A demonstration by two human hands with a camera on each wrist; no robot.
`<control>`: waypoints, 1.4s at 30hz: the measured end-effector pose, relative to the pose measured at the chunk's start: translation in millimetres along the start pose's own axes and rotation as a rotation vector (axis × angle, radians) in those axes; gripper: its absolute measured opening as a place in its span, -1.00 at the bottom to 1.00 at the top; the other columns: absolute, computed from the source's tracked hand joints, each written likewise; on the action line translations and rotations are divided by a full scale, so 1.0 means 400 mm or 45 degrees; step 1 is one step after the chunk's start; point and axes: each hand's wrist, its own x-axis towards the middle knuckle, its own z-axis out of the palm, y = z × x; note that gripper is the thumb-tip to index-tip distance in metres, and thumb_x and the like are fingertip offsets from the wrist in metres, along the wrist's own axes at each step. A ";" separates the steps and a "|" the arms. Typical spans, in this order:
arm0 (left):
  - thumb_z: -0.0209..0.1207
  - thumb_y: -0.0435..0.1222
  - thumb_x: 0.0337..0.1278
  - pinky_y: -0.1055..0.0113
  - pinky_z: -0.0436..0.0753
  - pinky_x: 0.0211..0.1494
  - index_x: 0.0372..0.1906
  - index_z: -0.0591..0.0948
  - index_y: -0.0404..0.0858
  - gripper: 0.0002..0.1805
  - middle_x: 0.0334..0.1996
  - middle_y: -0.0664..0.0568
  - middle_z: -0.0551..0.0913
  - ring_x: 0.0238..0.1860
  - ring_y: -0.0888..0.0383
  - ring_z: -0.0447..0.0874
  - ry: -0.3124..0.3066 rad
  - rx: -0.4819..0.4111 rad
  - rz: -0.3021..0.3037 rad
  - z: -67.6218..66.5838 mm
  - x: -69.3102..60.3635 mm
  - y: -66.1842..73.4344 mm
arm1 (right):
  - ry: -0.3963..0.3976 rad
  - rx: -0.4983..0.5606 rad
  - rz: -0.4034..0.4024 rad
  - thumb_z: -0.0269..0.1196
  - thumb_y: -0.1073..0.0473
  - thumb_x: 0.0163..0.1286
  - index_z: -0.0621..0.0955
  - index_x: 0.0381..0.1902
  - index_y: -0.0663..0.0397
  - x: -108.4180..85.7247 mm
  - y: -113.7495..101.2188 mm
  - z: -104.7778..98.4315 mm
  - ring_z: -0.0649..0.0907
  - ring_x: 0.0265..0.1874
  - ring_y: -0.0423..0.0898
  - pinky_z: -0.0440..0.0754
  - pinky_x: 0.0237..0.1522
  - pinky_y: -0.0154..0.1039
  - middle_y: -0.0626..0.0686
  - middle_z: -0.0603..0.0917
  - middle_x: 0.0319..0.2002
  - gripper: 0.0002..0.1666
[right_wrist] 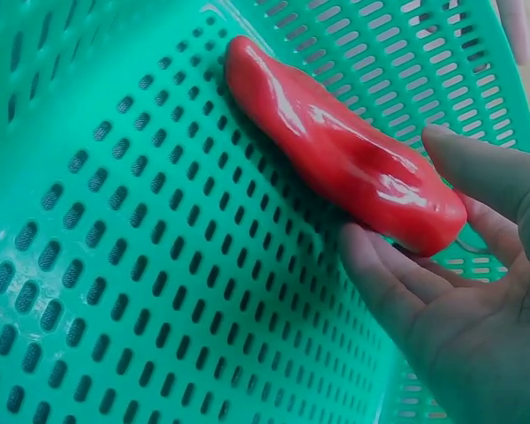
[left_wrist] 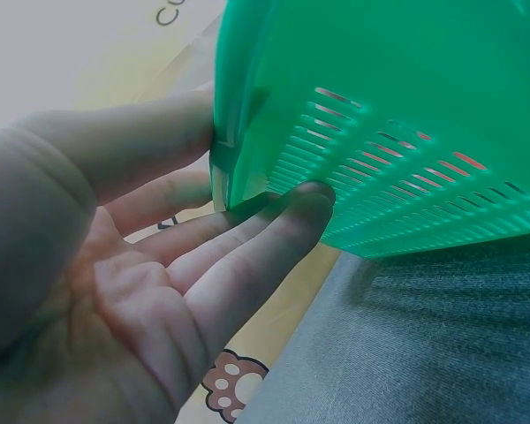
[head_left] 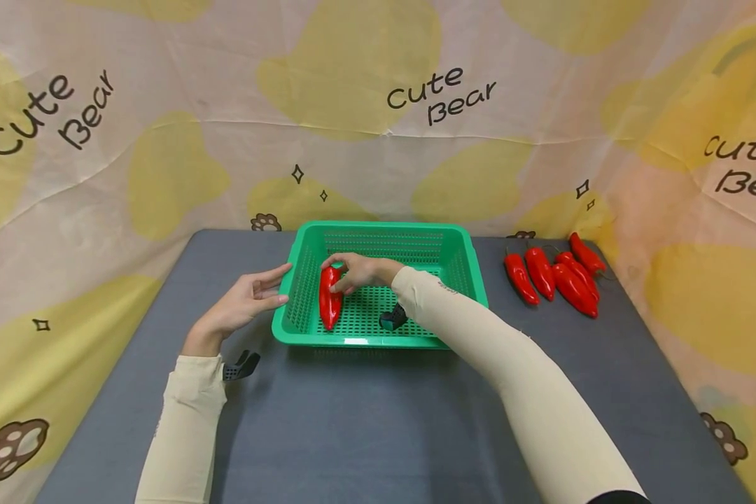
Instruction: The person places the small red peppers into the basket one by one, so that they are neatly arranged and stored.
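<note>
Basket, one: green moulded plastic, rectangular, with flared walls and a smooth rolled rim; floor and sides pierced by rows of small rounded slots. Red pepper in the basket, one: glossy, waxy skin with a lengthwise dent, long body tapering to a blunt tip; it lies near the left wall, stem end towards the back. My right hand is clamped on that stem end, thumb on one side and fingers on the other. My left hand has its thumb and fingers apart, the fingers straight, touching the outside of the basket at its left rim. Loose peppers, five: red, shiny, pointed, some with thin stems showing, grouped on the table to the right of the basket, two of them overlapping. Table surface, one: grey, woven texture. Sleeves, two: cream, smooth cloth, lightly creased. Backdrop, creased fabric: pale ground, yellow blotches, "Cute Bear" lettering three times, the rightmost cut off.
</note>
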 end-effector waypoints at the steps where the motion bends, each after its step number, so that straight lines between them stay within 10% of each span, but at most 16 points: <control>1: 0.18 -0.29 0.44 0.58 0.56 0.18 0.60 0.10 -0.31 -0.22 0.61 -0.19 0.08 0.48 -0.27 0.31 0.001 0.001 0.001 0.000 0.000 0.001 | 0.000 -0.012 0.002 0.25 0.34 0.44 0.34 0.50 -0.02 0.000 0.001 0.001 0.60 0.13 0.02 0.64 0.25 -0.01 0.26 0.35 0.42 -0.28; 31: 0.17 -0.34 0.43 0.55 0.60 0.16 0.60 0.09 -0.34 -0.22 0.59 -0.25 0.12 0.45 -0.27 0.33 -0.005 -0.035 0.023 0.004 -0.002 0.008 | -0.052 0.011 0.032 0.31 0.30 0.40 0.15 0.62 -0.11 0.005 0.008 0.013 0.58 0.26 0.09 0.61 0.28 -0.03 0.24 0.29 0.50 -0.05; 42: 0.16 -0.33 0.44 0.56 0.59 0.16 0.60 0.09 -0.34 -0.23 0.60 -0.25 0.10 0.46 -0.29 0.31 -0.002 -0.019 0.020 0.006 -0.010 0.010 | -0.032 0.016 0.021 0.31 0.21 0.43 0.06 0.64 -0.10 0.002 0.011 0.010 0.66 0.02 0.03 0.68 0.16 -0.08 0.27 0.31 0.49 -0.02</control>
